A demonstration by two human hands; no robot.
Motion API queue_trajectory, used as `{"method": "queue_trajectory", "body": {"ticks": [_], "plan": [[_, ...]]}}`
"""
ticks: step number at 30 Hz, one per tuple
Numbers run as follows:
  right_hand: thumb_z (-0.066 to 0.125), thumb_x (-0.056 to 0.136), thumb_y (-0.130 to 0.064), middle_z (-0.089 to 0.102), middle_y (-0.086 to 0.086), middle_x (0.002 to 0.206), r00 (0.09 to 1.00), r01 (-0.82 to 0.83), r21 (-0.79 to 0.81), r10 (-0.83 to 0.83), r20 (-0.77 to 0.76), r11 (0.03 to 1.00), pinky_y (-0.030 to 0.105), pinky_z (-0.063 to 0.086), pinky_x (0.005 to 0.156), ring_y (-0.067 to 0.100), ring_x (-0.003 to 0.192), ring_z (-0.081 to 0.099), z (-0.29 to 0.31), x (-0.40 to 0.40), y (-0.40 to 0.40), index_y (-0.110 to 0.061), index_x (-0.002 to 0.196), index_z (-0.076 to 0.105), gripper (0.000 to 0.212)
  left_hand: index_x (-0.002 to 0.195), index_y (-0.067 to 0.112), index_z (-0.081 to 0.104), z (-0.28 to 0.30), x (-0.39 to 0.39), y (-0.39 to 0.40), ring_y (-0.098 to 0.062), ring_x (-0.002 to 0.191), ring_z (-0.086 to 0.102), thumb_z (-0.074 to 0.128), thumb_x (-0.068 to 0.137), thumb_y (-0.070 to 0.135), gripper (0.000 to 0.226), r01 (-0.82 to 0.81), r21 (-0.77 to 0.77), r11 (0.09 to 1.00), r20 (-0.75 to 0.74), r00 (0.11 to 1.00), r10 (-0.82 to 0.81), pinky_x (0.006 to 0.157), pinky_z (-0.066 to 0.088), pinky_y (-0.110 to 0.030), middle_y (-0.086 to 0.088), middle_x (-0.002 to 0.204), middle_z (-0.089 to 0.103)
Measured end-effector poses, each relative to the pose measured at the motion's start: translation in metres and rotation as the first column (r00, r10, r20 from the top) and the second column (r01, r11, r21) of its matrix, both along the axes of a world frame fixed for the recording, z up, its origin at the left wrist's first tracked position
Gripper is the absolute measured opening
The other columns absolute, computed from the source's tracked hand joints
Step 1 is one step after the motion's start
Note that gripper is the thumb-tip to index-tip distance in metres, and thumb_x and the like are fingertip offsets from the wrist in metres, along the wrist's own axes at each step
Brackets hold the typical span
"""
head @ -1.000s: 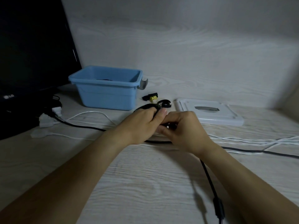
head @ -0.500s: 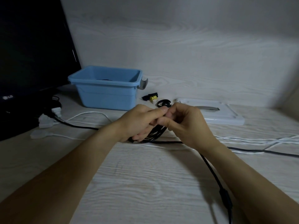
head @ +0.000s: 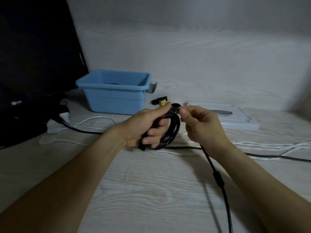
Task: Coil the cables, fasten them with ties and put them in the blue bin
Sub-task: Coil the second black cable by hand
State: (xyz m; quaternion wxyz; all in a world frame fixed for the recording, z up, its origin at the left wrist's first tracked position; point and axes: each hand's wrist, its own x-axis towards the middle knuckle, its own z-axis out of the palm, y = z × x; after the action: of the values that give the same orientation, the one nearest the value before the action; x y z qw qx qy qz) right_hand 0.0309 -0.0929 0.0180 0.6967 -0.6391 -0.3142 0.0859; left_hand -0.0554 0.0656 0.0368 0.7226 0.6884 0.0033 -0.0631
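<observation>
My left hand [head: 148, 126] grips a coil of black cable [head: 173, 132], fingers curled through its loops, just above the desk. My right hand [head: 200, 125] pinches the same cable at the top of the coil. From under that hand the loose tail [head: 218, 179], with a thick ferrite bead, runs down toward the near edge. The blue bin [head: 114, 98] stands behind the hands to the left, with something dark lying inside. Small black ties [head: 159, 101], one with a yellow piece, lie beside the bin.
A dark monitor [head: 33, 64] fills the left side, with white plugs [head: 57, 125] at its foot. A white flat lid [head: 235, 118] lies behind my right hand. White cables [head: 269, 145] and another black cable [head: 277, 157] trail across the desk to the right.
My left hand has turned palm-up, so the coil's loops now show around its fingers. The right hand has lifted the cable to the coil's top, drawing the ferrite bead nearer.
</observation>
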Motion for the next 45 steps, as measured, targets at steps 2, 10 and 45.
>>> {"method": "queue_trajectory", "body": {"ticks": [2,10,45], "plan": [[0.065,0.094,-0.018,0.057,-0.005,0.057,0.985,0.124,-0.023,-0.12,0.125,0.992,0.009,0.034,0.044,0.002,0.039,0.044,0.001,0.001,0.001,-0.001,0.083,0.067,0.02,0.058,0.02,0.038,0.001,0.0,0.001,-0.011,0.026,0.022,0.042,0.092,0.059,0.052,-0.012,-0.016,1.0,-0.015,1.0,0.011,0.04,0.036,-0.025,0.005,0.037,0.022],[0.061,0.097,-0.018,0.053,-0.003,0.058,0.999,-0.038,-0.078,0.036,-0.02,0.996,0.018,0.028,0.04,0.01,0.04,0.033,0.004,0.007,-0.006,-0.009,0.082,0.065,0.018,0.054,0.023,0.034,0.004,0.007,0.008,-0.012,0.027,0.023,0.04,0.099,0.049,0.053,-0.348,-0.367,0.863,0.025,0.923,0.383,0.039,0.034,-0.022,0.006,0.035,0.021],[0.083,0.073,-0.041,0.07,-0.006,0.066,0.714,0.144,-0.152,0.004,0.7,0.978,0.017,0.044,0.056,0.01,0.057,0.061,0.003,-0.011,-0.004,-0.02,0.076,0.078,0.022,0.077,0.009,0.052,-0.011,0.004,-0.002,-0.015,0.04,0.044,0.045,0.102,0.041,0.041,-0.298,0.448,0.843,0.33,0.931,0.154,0.042,0.035,-0.027,-0.005,0.051,0.051]]}}
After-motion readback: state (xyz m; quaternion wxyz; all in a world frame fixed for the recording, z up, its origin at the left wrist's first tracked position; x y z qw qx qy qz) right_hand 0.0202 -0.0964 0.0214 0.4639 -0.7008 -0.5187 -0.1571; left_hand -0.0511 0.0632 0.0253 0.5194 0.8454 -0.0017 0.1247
